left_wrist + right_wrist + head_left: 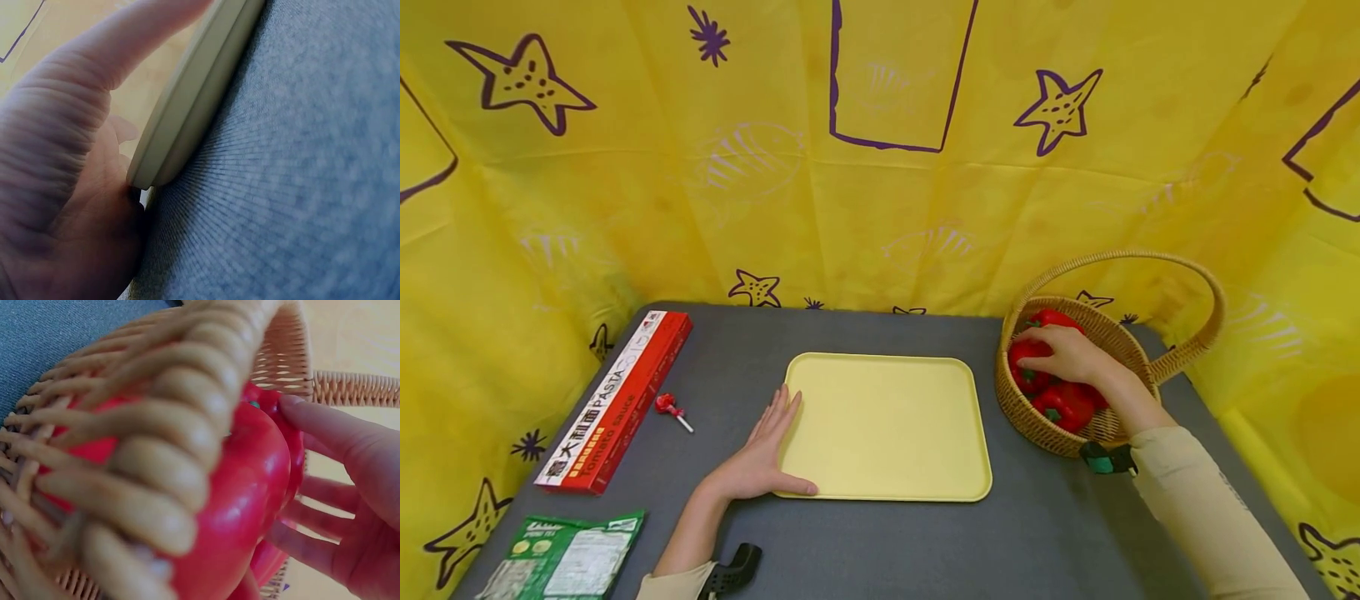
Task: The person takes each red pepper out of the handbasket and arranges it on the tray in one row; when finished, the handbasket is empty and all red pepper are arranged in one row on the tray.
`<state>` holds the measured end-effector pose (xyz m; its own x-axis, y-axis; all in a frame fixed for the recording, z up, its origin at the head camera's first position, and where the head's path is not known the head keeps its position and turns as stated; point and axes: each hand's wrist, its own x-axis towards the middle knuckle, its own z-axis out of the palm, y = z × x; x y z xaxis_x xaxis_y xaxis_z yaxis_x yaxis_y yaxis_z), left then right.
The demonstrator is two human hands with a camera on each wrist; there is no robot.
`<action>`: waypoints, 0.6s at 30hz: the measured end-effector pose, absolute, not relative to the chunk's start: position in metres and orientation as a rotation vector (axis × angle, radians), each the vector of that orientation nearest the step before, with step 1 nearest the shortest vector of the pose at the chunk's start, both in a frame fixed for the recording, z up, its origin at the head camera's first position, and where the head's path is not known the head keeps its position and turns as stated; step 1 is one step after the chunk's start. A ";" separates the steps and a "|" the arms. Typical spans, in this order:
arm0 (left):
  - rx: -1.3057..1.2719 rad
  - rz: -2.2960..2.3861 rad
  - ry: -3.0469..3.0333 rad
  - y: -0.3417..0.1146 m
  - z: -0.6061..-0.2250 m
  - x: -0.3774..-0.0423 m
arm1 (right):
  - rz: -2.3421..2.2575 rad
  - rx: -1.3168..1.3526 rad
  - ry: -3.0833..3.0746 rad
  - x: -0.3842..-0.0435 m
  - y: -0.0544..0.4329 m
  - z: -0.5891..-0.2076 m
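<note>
My left hand (pixel 756 462) lies at the left edge of a pale yellow tray (pixel 883 429), fingers straight and thumb over the near left corner. Up close in the left wrist view, the tray's rim (pixel 181 106) runs beside my thumb. Inside a wicker basket (pixel 1037 433), my right hand (pixel 1063 354) holds a red bell pepper (pixel 1026 367) between thumb and fingers. Nearer to me in the basket sits another red bell pepper (pixel 1066 406), its green stem showing. In the right wrist view, a large pepper (pixel 244 487) partly hides the one my fingers touch.
The basket's tall handle (pixel 1120 254) arches over its contents. At the table's left lie a red and white pasta box (pixel 617 400), a red lollipop (pixel 667 404) and a green packet (pixel 561 558). A yellow patterned cloth (pixel 880 225) hangs behind the grey table (pixel 880 550).
</note>
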<state>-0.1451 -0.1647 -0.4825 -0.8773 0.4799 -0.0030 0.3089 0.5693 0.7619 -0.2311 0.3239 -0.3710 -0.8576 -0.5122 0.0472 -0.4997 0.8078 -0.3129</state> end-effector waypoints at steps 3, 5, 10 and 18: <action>0.663 1.194 2.591 -0.164 -0.483 -0.146 | -0.470 -0.744 2.961 -0.233 0.325 -0.369; 0.668 1.192 2.593 -0.164 -0.483 -0.146 | -0.442 -0.686 2.966 -0.233 0.325 -0.368; 0.674 1.186 2.596 -0.165 -0.482 -0.146 | -0.388 -0.627 2.955 -0.236 0.325 -0.365; 0.672 1.190 2.589 -0.165 -0.481 -0.145 | -0.390 -0.725 2.872 -0.237 0.326 -0.361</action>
<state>-0.1453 -0.1650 -0.4814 -0.8730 0.4877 -0.0033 0.3149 0.5689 0.7597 -0.2366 0.3263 -0.3608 -0.8710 -0.4840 -0.0846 -0.4439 0.8489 -0.2871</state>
